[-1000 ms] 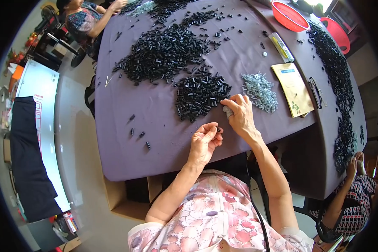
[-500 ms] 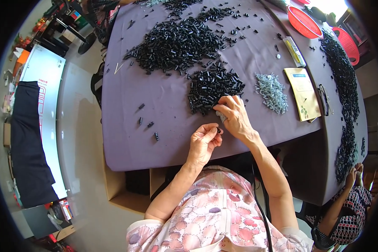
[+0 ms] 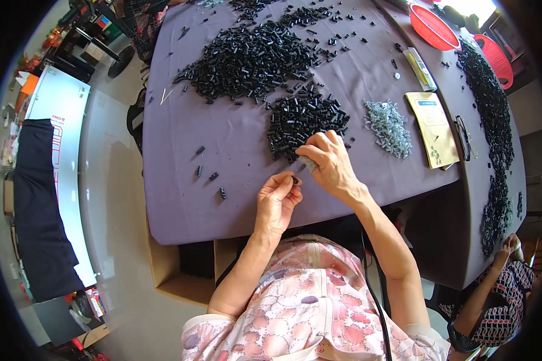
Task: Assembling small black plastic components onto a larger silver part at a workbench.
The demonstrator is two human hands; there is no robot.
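My left hand (image 3: 275, 201) is closed, pinching a small black tube-like part (image 3: 294, 180) between thumb and fingertips. Just up and to the right of it, my right hand (image 3: 332, 165) curls around several small clear plastic pieces (image 3: 308, 163). One clear tip pokes out toward the black part; a gap seems to lie between them, though I cannot tell surely. Behind my right hand is a heap of black parts (image 3: 301, 123), joined at its far side to a larger black heap (image 3: 253, 60). To the right lies a small pile of clear plastic pieces (image 3: 388, 129).
Several loose black parts (image 3: 214, 176) lie on the purple tablecloth (image 3: 180, 207) at left. A yellow booklet (image 3: 430, 129), glasses (image 3: 464, 137) and a slim box (image 3: 419, 69) are at right. Beyond are red baskets (image 3: 435, 28), another black heap (image 3: 494, 120) and another person's hands (image 3: 510, 245).
Both hands have shifted a little to the left. The clear pieces in my right hand show more now, with a tip out toward the black part. My left hand keeps its pinch.
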